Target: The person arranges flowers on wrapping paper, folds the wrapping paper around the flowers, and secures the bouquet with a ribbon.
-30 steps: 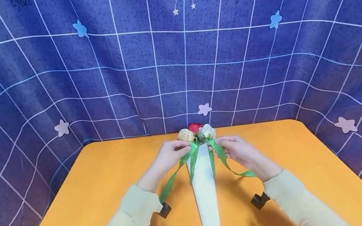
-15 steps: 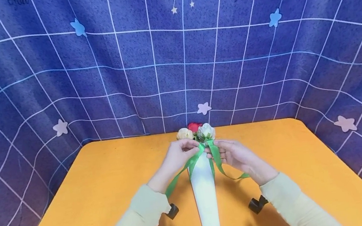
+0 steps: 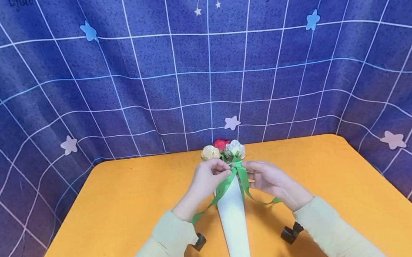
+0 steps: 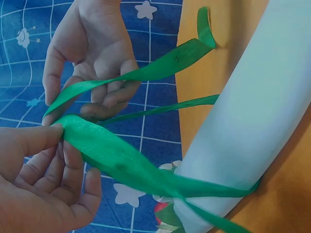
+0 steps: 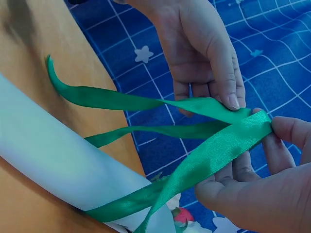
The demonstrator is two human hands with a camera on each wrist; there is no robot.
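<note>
A bouquet with cream (image 3: 210, 152), red (image 3: 222, 144) and white (image 3: 234, 148) flowers lies on the table, its stems inside a long white paper wrap (image 3: 234, 230). Around the wrap's upper part runs a green ribbon (image 4: 112, 158), its loose ends hanging to both sides. My left hand (image 3: 210, 179) pinches one ribbon part between thumb and fingers just below the flowers. Opposite it, my right hand (image 3: 271, 179) pinches another part at the fingertips. In the right wrist view the two ribbon parts (image 5: 214, 150) meet between the hands, close together; the wrap is below them.
The orange table (image 3: 133, 200) reaches back to a blue gridded cloth (image 3: 169, 89) with stars and clouds, which hangs behind and at both sides. Small black devices (image 3: 292, 234) sit at the wrists, above the tabletop.
My hands have come closer together: the left moved right with its ribbon part, the right slightly left. The ribbon parts now meet in front of the wrap's top. The bouquet stays in place.
</note>
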